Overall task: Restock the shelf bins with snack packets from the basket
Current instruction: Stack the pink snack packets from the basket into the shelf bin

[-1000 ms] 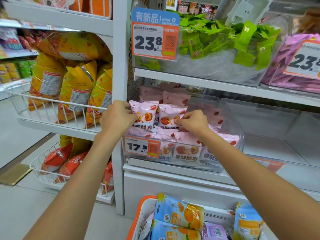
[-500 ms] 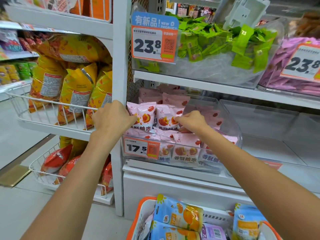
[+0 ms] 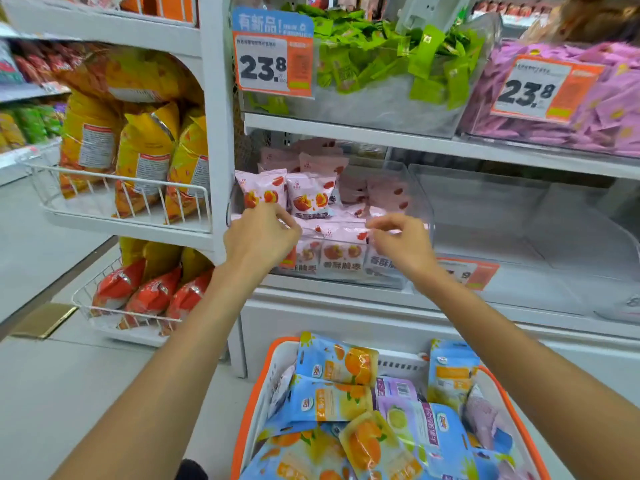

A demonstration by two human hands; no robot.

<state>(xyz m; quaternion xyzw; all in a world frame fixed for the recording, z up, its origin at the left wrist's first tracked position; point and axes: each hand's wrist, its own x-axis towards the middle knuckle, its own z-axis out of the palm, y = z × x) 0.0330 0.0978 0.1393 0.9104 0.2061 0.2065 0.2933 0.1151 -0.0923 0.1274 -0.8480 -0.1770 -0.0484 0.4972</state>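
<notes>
The white shelf unit (image 3: 346, 136) carries clear plastic bins on two levels. Upper level: one bin of green packets (image 3: 374, 60) and one of purple packets (image 3: 595, 109), each with a 23.8 price tag. Lower level: the clear bin (image 3: 420, 188) at the left holds pink snack packets (image 3: 311, 199), some standing upright at the back, others lying flat at the front wall. The clear bin to its right (image 3: 519, 216) shows no contents.

The orange-rimmed basket (image 3: 252, 393) sits below the shelf, filled with blue and purple fruit-snack pouches (image 3: 336, 365).

Left of the unit, wire racks (image 3: 114, 188) hold yellow bags above and red bags below.

The left hand (image 3: 259, 237) is at the bin's front left, fingers curled near an upright pink packet; whether this grip holds anything cannot be told. The right hand (image 3: 398, 242) is at the front rim, fingertips curled at the flat packets; its grip also cannot be told because of blur.
</notes>
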